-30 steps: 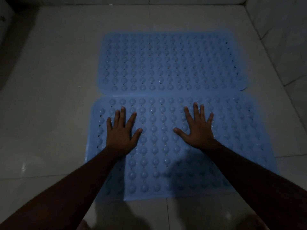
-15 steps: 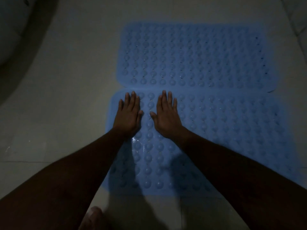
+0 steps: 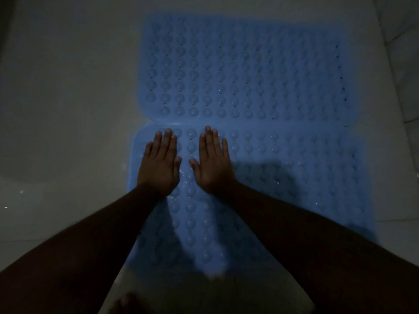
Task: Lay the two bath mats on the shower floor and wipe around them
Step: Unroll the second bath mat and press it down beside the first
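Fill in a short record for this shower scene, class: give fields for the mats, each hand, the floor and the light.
far mat: blue, studded, flat on the floor
near mat: blue, studded, flat, its far edge meeting the far mat
left hand: palm down on the near mat, near its far left corner, fingers together, holding nothing
right hand: palm down on the near mat beside the left hand, holding nothing
floor: pale tiles, some wet glints
cloth: none in view
light: dim

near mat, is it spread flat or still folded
Spread flat: the near mat lies open on the floor, no fold showing, both palms pressed on it.
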